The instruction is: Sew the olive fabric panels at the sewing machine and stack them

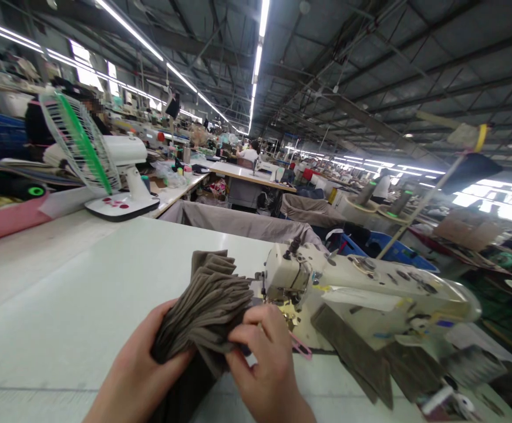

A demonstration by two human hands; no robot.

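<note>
Strip lights (258, 59) run in long rows beneath the dark roof (414, 76) of a large workshop crowded with benches. At the left, a white fan (126, 150) with a green blade stands near the far edge of a pale worktable (84, 294). Next comes the left hand (137, 364), thumb and fingers wrapped around a thick bundle of olive-brown fabric (207, 294), whose layered ends spread away from the palm. On the bundle's right side, the right hand (267, 355) holds its edge, fingers bent and tips close together. Farther right stands a cream sewing machine (370, 288), with loose fabric pieces (353, 349) of similar colour beside its base.
</note>
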